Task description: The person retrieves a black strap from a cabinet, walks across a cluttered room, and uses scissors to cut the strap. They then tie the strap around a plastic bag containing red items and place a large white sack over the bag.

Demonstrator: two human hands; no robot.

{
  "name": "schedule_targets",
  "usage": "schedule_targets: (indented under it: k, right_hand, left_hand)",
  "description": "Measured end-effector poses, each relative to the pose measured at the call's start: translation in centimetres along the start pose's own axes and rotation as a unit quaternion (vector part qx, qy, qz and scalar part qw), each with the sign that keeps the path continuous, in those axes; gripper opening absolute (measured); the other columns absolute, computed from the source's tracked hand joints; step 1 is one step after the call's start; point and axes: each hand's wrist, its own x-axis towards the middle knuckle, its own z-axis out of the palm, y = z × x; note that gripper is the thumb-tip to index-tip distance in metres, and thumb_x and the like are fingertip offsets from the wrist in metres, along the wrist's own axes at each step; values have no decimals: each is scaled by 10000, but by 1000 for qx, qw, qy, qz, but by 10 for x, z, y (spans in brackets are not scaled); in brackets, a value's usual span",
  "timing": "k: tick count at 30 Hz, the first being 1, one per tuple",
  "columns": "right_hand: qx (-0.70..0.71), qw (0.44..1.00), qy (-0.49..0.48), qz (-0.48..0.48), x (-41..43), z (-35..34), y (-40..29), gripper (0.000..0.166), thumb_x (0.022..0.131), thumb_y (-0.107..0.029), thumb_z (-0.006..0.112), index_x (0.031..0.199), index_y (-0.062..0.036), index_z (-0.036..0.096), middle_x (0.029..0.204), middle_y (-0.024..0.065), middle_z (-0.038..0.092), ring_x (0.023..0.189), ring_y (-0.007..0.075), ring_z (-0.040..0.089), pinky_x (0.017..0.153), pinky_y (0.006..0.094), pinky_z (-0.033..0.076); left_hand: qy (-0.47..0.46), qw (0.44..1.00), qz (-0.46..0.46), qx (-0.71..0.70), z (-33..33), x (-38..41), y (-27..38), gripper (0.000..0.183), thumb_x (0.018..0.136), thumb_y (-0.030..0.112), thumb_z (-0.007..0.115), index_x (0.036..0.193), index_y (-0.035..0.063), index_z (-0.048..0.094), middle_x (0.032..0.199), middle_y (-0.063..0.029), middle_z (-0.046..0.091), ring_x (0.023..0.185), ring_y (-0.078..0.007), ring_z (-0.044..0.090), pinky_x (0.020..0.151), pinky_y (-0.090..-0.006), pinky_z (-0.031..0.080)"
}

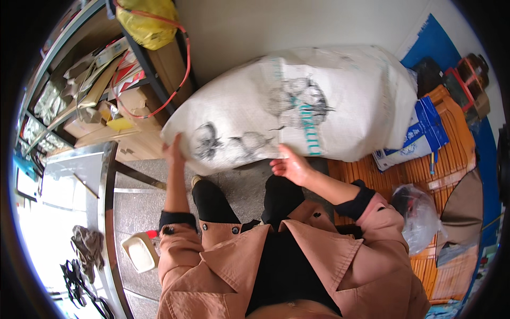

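Observation:
A large, full white woven sack lies across the view before me, leaning near the pale wall. Black ink drawings and teal lettering mark its side. My left hand grips the sack at its left end, the fingers hidden behind the fabric. Along the sack's lower edge, near the middle, my right hand holds the fabric with the thumb on top and the fingers curled below. What fills the sack cannot be seen.
Metal shelving with cardboard boxes stands left, a yellow bag above. A glass-topped table is lower left, a beige container on the floor. To the right, a slatted wooden seat bears a blue-white package and a plastic bag.

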Motion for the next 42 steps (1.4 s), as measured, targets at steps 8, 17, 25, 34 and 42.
schedule_targets:
  k: [8, 17, 25, 34, 42]
  right_hand:
    - [-62, 974, -188, 110, 17, 20, 43, 398, 813, -408, 587, 914, -25, 551, 838, 88, 596, 703, 168, 591, 630, 288, 508]
    - [-466, 858, -26, 215, -50, -173, -36, 587, 791, -509, 558, 948, 56, 570, 846, 185, 613, 710, 258, 624, 599, 362, 537]
    - [-104, 880, 460, -64, -60, -326, -83, 833, 769, -654, 449, 1337, -83, 239, 1248, 270, 377, 1025, 398, 505, 760, 494, 475]
    - [263, 831, 211, -442, -46, -324, -138, 572, 786, -372, 609, 1222, -48, 429, 1219, 115, 481, 1116, 271, 453, 918, 418, 380]
    - [256, 843, 55, -469, -144, -128, -198, 280, 844, -157, 529, 1100, -52, 484, 1103, 87, 544, 1004, 217, 512, 856, 374, 429]
  left_hand:
    - [27, 998, 56, 29, -88, 3, 19, 457, 751, 114, 669, 1140, -39, 485, 1061, -147, 559, 862, -252, 583, 719, -352, 513]
    - [56, 997, 56, 24, -83, -2, 7, 479, 779, 167, 654, 1165, -35, 457, 1092, -164, 547, 890, -277, 580, 733, -379, 515]
    - [89, 991, 73, 61, -79, 5, 2, 479, 780, 158, 646, 1167, -49, 454, 1075, -151, 553, 875, -264, 580, 714, -368, 508]
    - [165, 847, 117, 492, -73, 13, -13, 698, 755, 258, 657, 1307, 36, 293, 1195, -208, 473, 1055, -347, 488, 857, -464, 418]
    - [-329, 671, 474, 466, 41, -186, 22, 923, 560, 417, 770, 1313, 114, 330, 1397, -184, 213, 1273, -380, 236, 1018, -558, 172]
